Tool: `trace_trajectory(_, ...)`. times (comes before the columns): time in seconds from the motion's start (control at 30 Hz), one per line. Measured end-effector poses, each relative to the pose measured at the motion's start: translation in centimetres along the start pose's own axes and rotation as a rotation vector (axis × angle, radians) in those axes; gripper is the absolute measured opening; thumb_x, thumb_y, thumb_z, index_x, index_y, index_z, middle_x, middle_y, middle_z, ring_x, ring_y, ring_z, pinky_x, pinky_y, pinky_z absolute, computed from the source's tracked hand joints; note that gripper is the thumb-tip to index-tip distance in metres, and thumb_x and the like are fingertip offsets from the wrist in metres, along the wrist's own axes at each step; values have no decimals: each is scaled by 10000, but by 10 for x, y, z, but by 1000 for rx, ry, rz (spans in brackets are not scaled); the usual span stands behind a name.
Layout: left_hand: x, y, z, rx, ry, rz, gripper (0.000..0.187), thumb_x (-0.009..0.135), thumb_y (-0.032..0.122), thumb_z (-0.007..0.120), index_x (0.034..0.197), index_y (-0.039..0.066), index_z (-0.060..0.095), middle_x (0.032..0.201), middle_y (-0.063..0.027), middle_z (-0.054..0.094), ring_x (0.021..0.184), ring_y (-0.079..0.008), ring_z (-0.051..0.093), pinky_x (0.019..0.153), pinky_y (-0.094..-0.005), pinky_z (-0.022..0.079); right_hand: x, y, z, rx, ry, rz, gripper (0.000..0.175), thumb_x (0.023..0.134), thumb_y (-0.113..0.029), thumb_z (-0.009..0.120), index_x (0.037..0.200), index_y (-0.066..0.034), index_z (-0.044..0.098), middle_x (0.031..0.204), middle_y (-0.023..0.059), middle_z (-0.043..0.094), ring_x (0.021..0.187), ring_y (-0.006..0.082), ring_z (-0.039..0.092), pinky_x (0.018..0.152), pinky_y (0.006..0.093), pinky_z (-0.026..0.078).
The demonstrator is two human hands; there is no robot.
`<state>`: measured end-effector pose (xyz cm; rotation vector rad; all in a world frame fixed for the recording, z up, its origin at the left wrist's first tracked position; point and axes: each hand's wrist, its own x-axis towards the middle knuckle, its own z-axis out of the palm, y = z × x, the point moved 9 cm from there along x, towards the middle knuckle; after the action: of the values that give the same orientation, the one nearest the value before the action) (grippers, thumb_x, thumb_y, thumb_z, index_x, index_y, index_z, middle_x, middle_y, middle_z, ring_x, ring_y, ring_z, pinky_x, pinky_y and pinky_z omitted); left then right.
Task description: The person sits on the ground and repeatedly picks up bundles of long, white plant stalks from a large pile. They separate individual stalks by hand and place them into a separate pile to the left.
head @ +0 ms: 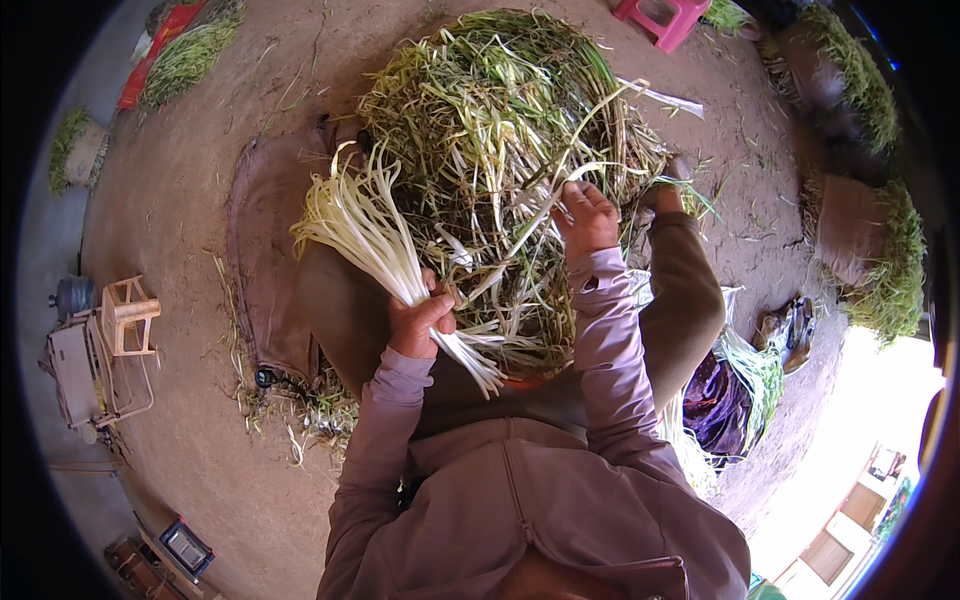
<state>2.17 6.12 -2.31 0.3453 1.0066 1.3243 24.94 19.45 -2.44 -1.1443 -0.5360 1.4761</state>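
My left hand [420, 322] is closed around a thick bunch of pale, blanched chive-like stalks [375, 240]. Their yellowish leafy ends fan out to the upper left, and the white ends point down to the right, over my lap. My right hand [590, 219] pinches a long pale strand [517, 244] between thumb and fingers. That strand slants from near my left hand up past my right hand. Beneath and beyond both hands lies a large tangled heap of green, yellow and white stalks [450, 112], between my bent legs.
A brown cloth [262, 247] lies left of the heap. A pink plastic stool [664, 22] stands at the far side. On the right are a purple cloth [716, 409] with pale stalks and several green bundles [889, 262]. A small wooden stool [129, 319] is at far left.
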Motion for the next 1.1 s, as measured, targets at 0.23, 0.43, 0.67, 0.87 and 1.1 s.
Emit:
trace_trajectory(0.23,-13,3,-15,60,15,-1,313,688,-14,646,899,85,437,749,-121,569,416,-98,431,375,-227,367,30,-54,-52,112,145,-104,98,846,-186,601,862,-90,612,785,-8,614,749,110,544,679,294,429)
trace_trajectory(0.43,6,0,-26,256,153,-17,263,707,-23,617,923,45,483,927,-189,620,442,-144,526,391,-271,434,31,-73,-79,66,142,-68,87,850,-183,596,904,-117,612,821,-26,618,765,86,551,654,286,428)
trace_trajectory(0.67,16,47,-7,391,213,221,229,739,-40,597,943,-1,500,819,-175,643,453,-140,572,364,-223,420,4,-59,-39,-91,-7,-65,163,876,-188,563,978,-69,609,886,3,642,822,94,570,753,291,439)
trace_trajectory(0.87,16,59,51,283,-4,318,239,776,34,655,958,-2,505,827,-178,643,488,-136,574,391,-219,444,-29,-64,36,-14,-157,-77,144,873,-151,570,920,-26,624,764,-24,606,638,34,489,618,175,393)
trace_trajectory(1.1,30,18,104,362,-207,137,237,789,55,655,959,-1,500,796,-102,601,560,-139,588,443,-220,445,-39,-23,62,-18,-295,30,127,874,-171,545,939,-67,578,869,-3,603,802,102,546,775,288,428)
